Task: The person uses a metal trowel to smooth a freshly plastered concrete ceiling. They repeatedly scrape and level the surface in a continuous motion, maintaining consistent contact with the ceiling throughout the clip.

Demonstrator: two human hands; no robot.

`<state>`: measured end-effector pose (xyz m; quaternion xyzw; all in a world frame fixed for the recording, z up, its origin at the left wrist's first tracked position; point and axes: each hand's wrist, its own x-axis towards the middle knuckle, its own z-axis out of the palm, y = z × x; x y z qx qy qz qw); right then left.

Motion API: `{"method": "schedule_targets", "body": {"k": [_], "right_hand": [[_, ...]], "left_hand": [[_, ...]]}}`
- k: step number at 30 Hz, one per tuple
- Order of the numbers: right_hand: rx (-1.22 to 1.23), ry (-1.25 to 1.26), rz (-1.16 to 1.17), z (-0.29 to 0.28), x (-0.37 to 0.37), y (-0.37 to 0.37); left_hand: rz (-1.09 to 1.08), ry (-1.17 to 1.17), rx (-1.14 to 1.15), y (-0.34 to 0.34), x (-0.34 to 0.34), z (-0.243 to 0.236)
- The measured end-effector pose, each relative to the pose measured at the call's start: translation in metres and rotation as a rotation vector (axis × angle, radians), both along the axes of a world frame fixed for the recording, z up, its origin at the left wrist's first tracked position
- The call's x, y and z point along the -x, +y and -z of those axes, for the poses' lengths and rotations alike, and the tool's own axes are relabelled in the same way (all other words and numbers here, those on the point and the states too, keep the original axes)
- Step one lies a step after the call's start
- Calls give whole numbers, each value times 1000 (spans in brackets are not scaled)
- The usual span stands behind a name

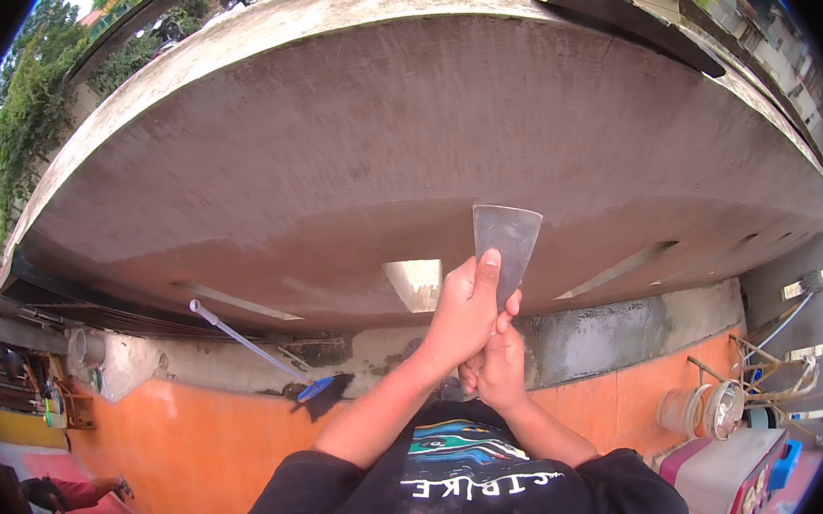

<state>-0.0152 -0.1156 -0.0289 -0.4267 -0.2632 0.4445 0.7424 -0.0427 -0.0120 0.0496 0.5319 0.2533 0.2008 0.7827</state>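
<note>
A wide-bladed putty knife (510,234) points up and away from me, its flat metal blade in front of a grey-brown plastered wall (325,138). My left hand (469,303) is closed on it, with the thumb lying along the blade's face. Just below, my right hand (499,358) is curled closed against the left, around where the handle lies. The handle itself is hidden by my hands. Whether the blade's edge touches the wall, I cannot tell. A darker band runs across the lower wall, around an opening (417,284) that lets light through.
At left, a blue brush with a long pale handle (254,347) leans at the wall. Buckets (718,411) and poles stand at right beside a light-coloured box (728,469). Orange flooring (175,440) spreads below. Another person's leg (87,490) shows far left. A dark sheet (635,22) overhangs the wall top.
</note>
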Motion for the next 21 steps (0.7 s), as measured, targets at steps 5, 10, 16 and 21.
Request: {"method": "schedule_targets", "body": {"k": [5, 10, 16, 21], "right_hand": [[-116, -109, 69, -19, -17, 29], [-131, -93, 47, -26, -18, 12], [22, -45, -19, 1, -4, -3], [-130, -153, 22, -16, -17, 22]], "left_hand": [[-13, -90, -187, 18, -14, -26], [19, -80, -100, 3, -12, -31], [-25, -20, -42, -2, -3, 2], [-42, -30, -148, 12, -11, -18]]}}
